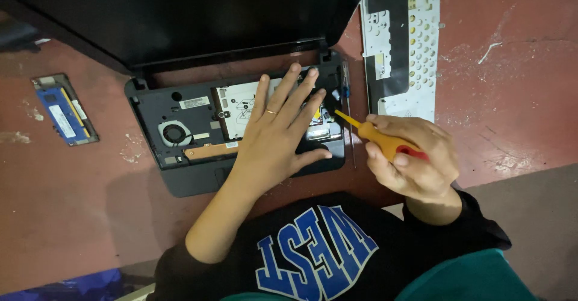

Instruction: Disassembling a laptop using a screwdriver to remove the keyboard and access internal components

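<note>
Opened laptop base (180, 174) sat at centre on the red floor (72, 216), keyboard deck off, internals exposed. Black lid (180, 12) stood tilted back at 12 o'clock.

My left hand (278, 133) lay flat on the base, fingers spread, palm pressing down on the right half of the board. Fingertips reached toward the hinge at 1 o'clock. Gold ring (271, 112) on one finger.

My right hand (412, 156) was at 3 o'clock of the base, curled shut around the orange handle of a screwdriver (385, 142). Shaft pointed toward 10 o'clock, tip down on the board just beside my left index fingertip. Could not tell whether it sat in a screw.

Round fan (174, 133) was at 9 o'clock of my left hand, copper heat pipe (211, 151) just below it.

A second, thin screwdriver (347, 105) lay along the base's right edge.

Removed keyboard (402, 42), underside up, white, lay at 1 o'clock, well apart from my hands. Small cover with a blue module (63, 111) lay at 9 o'clock on the floor.
</note>
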